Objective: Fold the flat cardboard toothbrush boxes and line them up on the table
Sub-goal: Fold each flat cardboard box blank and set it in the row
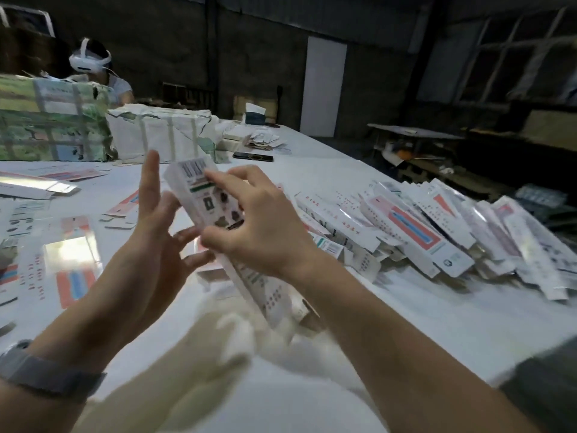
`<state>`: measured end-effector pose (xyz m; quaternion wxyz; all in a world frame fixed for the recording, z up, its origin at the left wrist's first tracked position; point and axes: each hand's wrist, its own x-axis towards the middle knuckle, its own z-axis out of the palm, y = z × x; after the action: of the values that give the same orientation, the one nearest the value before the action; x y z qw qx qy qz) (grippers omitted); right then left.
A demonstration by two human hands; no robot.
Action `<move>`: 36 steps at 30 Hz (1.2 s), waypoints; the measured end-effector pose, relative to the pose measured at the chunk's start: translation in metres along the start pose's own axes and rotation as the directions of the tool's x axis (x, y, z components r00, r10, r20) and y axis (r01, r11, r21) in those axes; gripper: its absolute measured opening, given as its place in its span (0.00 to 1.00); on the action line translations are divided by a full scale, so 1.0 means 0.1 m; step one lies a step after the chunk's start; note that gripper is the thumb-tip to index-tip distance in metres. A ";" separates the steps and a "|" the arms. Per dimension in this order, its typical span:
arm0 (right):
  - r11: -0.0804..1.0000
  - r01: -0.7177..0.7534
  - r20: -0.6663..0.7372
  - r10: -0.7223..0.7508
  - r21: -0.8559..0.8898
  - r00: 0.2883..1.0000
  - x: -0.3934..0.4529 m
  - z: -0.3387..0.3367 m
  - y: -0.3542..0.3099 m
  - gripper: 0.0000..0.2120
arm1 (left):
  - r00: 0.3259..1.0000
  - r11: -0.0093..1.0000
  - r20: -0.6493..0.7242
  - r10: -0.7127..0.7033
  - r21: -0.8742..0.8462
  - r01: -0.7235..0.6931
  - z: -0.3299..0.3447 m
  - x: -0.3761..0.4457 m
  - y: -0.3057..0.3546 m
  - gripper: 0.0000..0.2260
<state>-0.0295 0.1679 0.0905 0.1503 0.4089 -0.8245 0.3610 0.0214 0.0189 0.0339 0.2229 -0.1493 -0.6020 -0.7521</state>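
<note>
Head view: we look down over a long white table point(359, 170) whose far edge runs diagonally from upper centre to the right, dropping off beside dark shelving. The bare strip of tabletop lies in front of us and to the right of the forearms; a heap of folded white-and-red cardboard toothbrush boxes point(437, 232) crowds the right side, and flat unfolded white-and-red box blanks point(71, 264) are scattered on the left.

At the far left stand two strapped paper-wrapped bundles, one green-printed point(53, 123) and one white point(162, 132), with a black phone point(253, 156) lying just beyond them. A second person wearing a white headset point(90, 60) sits behind the bundles.

We hold one long white printed cardboard toothbrush box point(215, 207) in the air above the table, tilted with its far end up. A barcode and small product pictures show on it; the writing is too blurred to read.

The left hand point(156, 223) supports the box from behind, forefinger straight up, other fingers curled under it. The right hand point(259, 226) grips it from the front, fingers bent over the printed face. A grey wristband point(46, 373) circles the left wrist.
</note>
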 end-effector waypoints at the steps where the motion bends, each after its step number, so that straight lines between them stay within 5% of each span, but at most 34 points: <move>1: 0.999 -0.031 -0.036 0.030 -0.038 0.999 0.03 -0.12 0.04 0.35 | 0.999 0.999 -0.028 -0.045 -0.006 0.045 -0.01 0.01 0.03 0.41; 7: 0.863 -0.437 -0.244 0.380 -0.255 0.892 0.08 -1.13 0.78 0.26 | 0.990 0.994 -0.097 -0.098 0.048 0.103 -0.04 0.07 0.07 0.36; 12: 0.676 -0.670 -0.119 0.672 -0.307 0.731 -0.22 -1.43 1.56 0.21 | 0.974 0.974 -0.128 -0.188 0.101 0.202 0.00 0.08 0.07 0.25; 15: 0.661 -0.620 -0.162 0.618 -0.423 0.770 -0.27 -1.38 1.74 0.22 | 0.963 0.970 -0.174 -0.207 0.092 0.225 -0.06 0.09 0.05 0.11; 17: 0.653 -0.577 -0.227 0.544 -0.490 0.808 -0.21 -1.27 1.67 0.19 | 0.959 0.961 -0.209 -0.189 0.159 0.224 -0.08 0.08 0.03 0.12; 22: 0.893 -0.366 -0.091 0.355 -0.260 0.930 -0.03 -0.79 0.96 0.12 | 0.947 0.876 -0.268 -0.176 0.397 0.275 -0.07 0.02 0.09 0.13; 24: 0.951 -0.236 0.054 0.251 -0.200 0.966 -0.01 -0.51 0.60 0.11 | 0.957 0.712 -0.252 -0.145 0.644 0.278 -0.19 0.03 0.10 0.07; 26: 0.983 -0.116 0.139 0.136 -0.144 0.981 0.03 -0.24 0.31 0.11 | 0.950 0.314 -0.249 -0.189 0.901 0.299 -0.36 0.05 0.10 0.05; 28: 0.994 -0.035 0.189 0.055 -0.107 0.981 0.09 0.02 0.07 0.11 | 0.888 -0.062 -0.368 -0.275 0.929 0.366 -0.54 0.06 0.10 0.17; 29: 0.996 -0.011 0.212 0.030 -0.090 0.977 0.11 0.14 -0.02 0.11 | 0.847 -0.168 -0.446 -0.288 0.895 0.414 -0.61 0.04 0.12 0.21; 32: 0.999 0.026 0.272 -0.015 -0.037 0.962 0.12 0.47 -0.19 0.10 | 0.768 -0.264 -0.589 -0.251 0.805 0.531 -0.84 -0.03 0.19 0.29; 36: 0.999 0.029 0.264 -0.039 0.040 0.964 0.01 0.75 -0.21 0.14 | 0.708 -0.364 -0.629 -0.322 0.772 0.521 -0.86 -0.08 0.16 0.34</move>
<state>-0.0097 0.1052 0.0490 0.0375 0.4702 -0.8235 0.3153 0.0400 -0.0664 0.0241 -0.0076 0.3578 -0.9309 -0.0726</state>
